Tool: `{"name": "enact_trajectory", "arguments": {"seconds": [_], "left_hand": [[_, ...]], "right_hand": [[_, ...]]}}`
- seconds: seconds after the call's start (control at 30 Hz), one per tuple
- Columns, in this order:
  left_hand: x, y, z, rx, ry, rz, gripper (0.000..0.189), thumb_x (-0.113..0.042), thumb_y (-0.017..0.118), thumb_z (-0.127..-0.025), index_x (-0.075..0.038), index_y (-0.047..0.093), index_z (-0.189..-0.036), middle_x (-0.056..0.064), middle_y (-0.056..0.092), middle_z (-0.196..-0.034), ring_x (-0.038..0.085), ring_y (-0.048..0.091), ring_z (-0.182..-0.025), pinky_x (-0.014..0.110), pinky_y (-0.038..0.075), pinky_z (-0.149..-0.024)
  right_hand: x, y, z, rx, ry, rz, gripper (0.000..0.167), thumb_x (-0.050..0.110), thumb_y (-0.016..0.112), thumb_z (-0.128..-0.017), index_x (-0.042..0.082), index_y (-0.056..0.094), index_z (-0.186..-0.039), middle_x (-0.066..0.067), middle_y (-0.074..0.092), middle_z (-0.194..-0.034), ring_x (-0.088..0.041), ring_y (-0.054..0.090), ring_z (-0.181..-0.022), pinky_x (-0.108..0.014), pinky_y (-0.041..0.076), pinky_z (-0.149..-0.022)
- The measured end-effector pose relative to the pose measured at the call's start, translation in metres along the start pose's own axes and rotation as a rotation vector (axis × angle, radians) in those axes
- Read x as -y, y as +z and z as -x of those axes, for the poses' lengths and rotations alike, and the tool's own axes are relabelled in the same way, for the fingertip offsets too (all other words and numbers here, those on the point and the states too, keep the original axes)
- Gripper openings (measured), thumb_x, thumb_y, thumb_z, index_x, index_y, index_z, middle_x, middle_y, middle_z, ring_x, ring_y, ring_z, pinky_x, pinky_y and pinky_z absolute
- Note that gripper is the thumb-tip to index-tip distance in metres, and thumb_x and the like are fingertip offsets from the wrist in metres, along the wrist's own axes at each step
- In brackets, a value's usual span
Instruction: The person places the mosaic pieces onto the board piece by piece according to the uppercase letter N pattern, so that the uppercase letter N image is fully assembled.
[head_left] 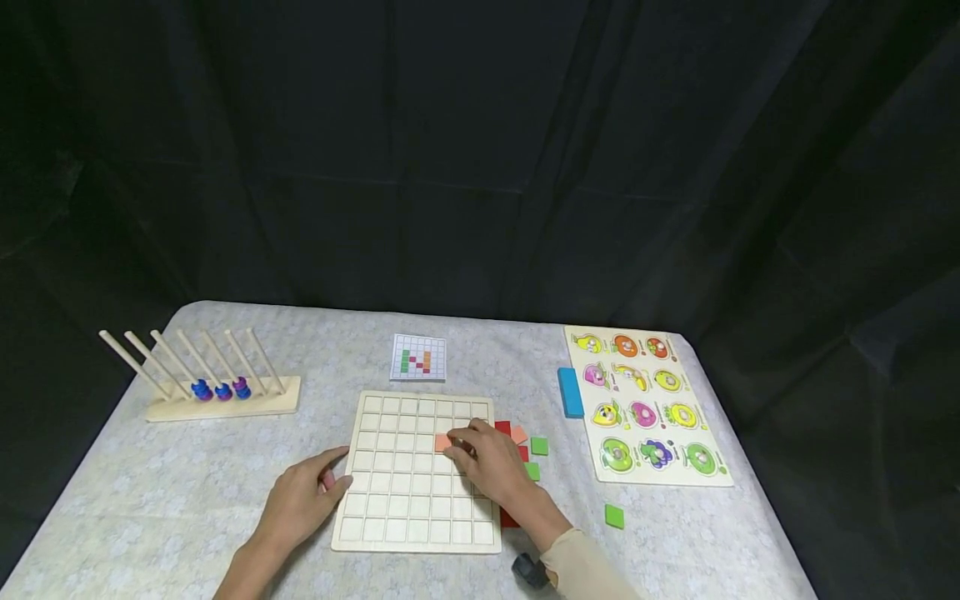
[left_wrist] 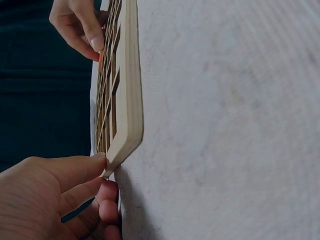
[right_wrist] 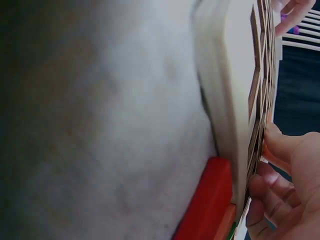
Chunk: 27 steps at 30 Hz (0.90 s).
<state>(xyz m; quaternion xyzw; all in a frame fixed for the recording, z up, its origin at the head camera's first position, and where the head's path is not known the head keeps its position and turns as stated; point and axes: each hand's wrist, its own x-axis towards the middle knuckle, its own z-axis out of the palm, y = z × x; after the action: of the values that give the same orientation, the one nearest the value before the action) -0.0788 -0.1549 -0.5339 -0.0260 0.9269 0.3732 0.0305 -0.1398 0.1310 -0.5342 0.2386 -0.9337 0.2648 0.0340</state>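
Head view: one salmon tile [head_left: 442,442] is seen over the wooden grid board [head_left: 397,505], pinched in the right hand's grip [head_left: 487,462], while the board's left edge is held by the left hand's grip [head_left: 300,500]. No other tile is visible in the cells, so little seems done; red tiles [head_left: 503,427] and green tiles [head_left: 539,447] are left alongside. Only here is the pattern card [head_left: 417,358] shown; the board's thick side is revealed by the wrist views.

Left forearm [head_left: 251,568] bare, slanting forward and inward, left hand [head_left: 298,502] pinching between thumb [left_wrist: 82,169] and fingers [left_wrist: 108,211]; right wrist [head_left: 538,515] also angled inward, right hand [head_left: 491,465] palm down, fingers bent, thumb opposed to them
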Motion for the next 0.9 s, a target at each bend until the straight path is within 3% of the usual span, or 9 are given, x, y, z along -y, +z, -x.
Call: {"name": "enact_trajectory", "arguments": {"seconds": [0.27, 0.43, 0.53, 0.67, 0.9], "left_hand": [[-0.001, -0.001, 0.001, 0.003, 0.003, 0.007, 0.047, -0.016, 0.073, -0.088, -0.005, 0.064, -0.133, -0.002, 0.057, -0.07, 0.008, 0.043, -0.055, 0.023, 0.034, -0.049], [0.0, -0.001, 0.0, 0.004, 0.003, 0.004, 0.047, -0.017, 0.073, -0.089, -0.005, 0.064, -0.133, -0.003, 0.057, -0.07, 0.008, 0.043, -0.055, 0.023, 0.034, -0.049], [0.001, 0.0, -0.001, 0.005, 0.005, 0.002, 0.047, -0.017, 0.073, -0.089, -0.006, 0.064, -0.133, -0.003, 0.057, -0.07, 0.008, 0.043, -0.055, 0.023, 0.034, -0.049], [0.001, 0.0, -0.001, -0.001, 0.004, -0.002, 0.047, -0.018, 0.073, -0.089, -0.006, 0.064, -0.133, -0.004, 0.057, -0.071, 0.007, 0.043, -0.055, 0.023, 0.035, -0.05], [0.001, 0.0, -0.001, 0.002, -0.001, 0.005, 0.047, -0.017, 0.074, -0.089, -0.006, 0.064, -0.133, -0.003, 0.057, -0.07, 0.008, 0.043, -0.055, 0.023, 0.035, -0.049]], "right_hand": [[0.003, -0.001, 0.0, -0.005, 0.036, -0.016, 0.03, 0.03, 0.072, -0.091, 0.012, 0.077, -0.114, 0.003, 0.056, -0.078, -0.001, 0.041, -0.06, -0.016, 0.035, -0.053], [0.0, -0.008, 0.001, 0.007, 0.052, -0.025, 0.036, 0.031, 0.067, -0.095, 0.011, 0.071, -0.125, 0.003, 0.059, -0.082, -0.001, 0.044, -0.062, -0.017, 0.037, -0.054], [-0.008, -0.019, 0.0, -0.031, 0.093, -0.03, 0.036, 0.029, 0.067, -0.096, 0.01, 0.069, -0.127, 0.003, 0.06, -0.084, -0.002, 0.046, -0.065, -0.018, 0.039, -0.056], [-0.028, -0.037, 0.0, -0.095, 0.159, -0.03, 0.03, 0.023, 0.072, -0.093, 0.007, 0.074, -0.118, 0.001, 0.06, -0.082, -0.005, 0.046, -0.065, -0.02, 0.039, -0.057], [-0.057, -0.056, 0.011, -0.043, 0.287, -0.038, 0.026, 0.022, 0.078, -0.088, 0.009, 0.077, -0.111, 0.002, 0.064, -0.086, -0.008, 0.048, -0.068, -0.021, 0.039, -0.057]]}}
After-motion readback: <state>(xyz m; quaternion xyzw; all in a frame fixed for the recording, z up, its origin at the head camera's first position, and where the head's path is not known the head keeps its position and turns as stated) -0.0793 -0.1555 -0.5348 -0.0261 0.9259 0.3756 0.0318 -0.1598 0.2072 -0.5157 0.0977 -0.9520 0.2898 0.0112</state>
